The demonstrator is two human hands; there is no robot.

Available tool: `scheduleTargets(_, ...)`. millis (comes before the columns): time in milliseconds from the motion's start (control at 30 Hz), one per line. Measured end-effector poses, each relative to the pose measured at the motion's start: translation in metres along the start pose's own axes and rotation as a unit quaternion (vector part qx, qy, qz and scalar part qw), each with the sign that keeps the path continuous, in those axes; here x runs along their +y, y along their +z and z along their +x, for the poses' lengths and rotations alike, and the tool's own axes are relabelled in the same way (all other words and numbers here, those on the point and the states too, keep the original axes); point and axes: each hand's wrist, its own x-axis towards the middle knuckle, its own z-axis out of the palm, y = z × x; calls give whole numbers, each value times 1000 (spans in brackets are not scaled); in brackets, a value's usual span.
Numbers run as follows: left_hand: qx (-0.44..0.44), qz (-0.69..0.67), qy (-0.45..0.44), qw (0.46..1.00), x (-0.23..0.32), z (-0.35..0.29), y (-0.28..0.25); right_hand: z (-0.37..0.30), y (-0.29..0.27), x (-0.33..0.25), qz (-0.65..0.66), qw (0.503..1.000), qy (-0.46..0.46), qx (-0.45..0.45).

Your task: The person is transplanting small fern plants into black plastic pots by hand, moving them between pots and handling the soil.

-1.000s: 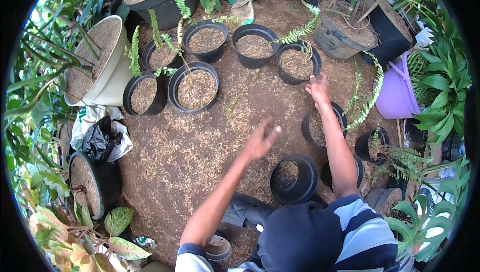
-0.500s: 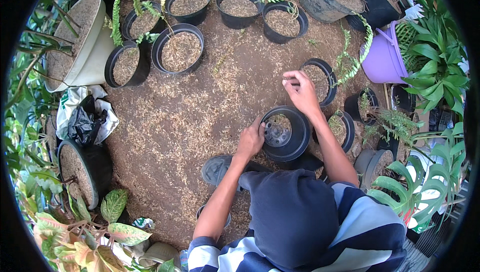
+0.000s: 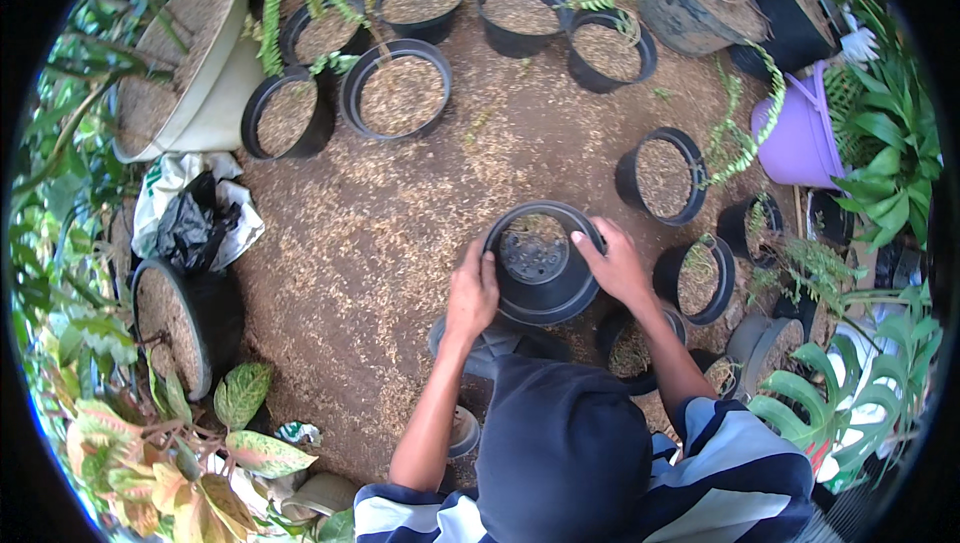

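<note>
I hold a black plastic plant pot point(image 3: 552, 295) between both hands, tilted so that its inside shows. Holes perforate its bottom, and a little dry brownish matter with some green lies in there. My left hand point(image 3: 472, 293) is wrapped round the pot's left side. On the opposite rim rests my right hand point(image 3: 617, 263), thumb over the edge and fingers along the outer wall. Close to my right hand stands a black pot point(image 3: 692, 208) filled with pale husk-like mix. Below it is another black pot point(image 3: 722, 288) with thin yellowish stems.
Several black pots with ferns, including a wide one point(image 3: 440, 108), stand at the far side. A large cream pot point(image 3: 228, 108), a white-and-black plastic bag point(image 3: 250, 213) and a dark pot point(image 3: 225, 318) line the left. At right are a purple pot point(image 3: 795, 138) and leafy plants. Husks litter the ground point(image 3: 340, 273).
My right hand has come down from near the filled pot onto the held pot's right rim. The held pot has shifted slightly left, and the view has moved a little.
</note>
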Motion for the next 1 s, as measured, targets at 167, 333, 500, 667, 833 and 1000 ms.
scheduleTargets(167,171,70,-32,982,-42,-25,-88,32,75,-66,56,987,-118,-90)
scheduleTargets(333,255,43,-76,963,-96,-89,-173,23,161,-118,54,942,-221,-246)
scheduleTargets(500,286,-7,-136,949,-140,-173,-213,-14,226,-145,41,877,-257,-403)
scheduleTargets(667,340,18,-169,925,-179,-217,-202,-36,269,-136,33,849,-288,-441)
scheduleTargets(833,410,-7,-154,899,-182,-210,-185,-30,288,-131,69,866,-167,-467)
scheduleTargets(1000,435,-9,-162,886,-165,-200,-186,-19,298,-115,95,861,-166,-470)
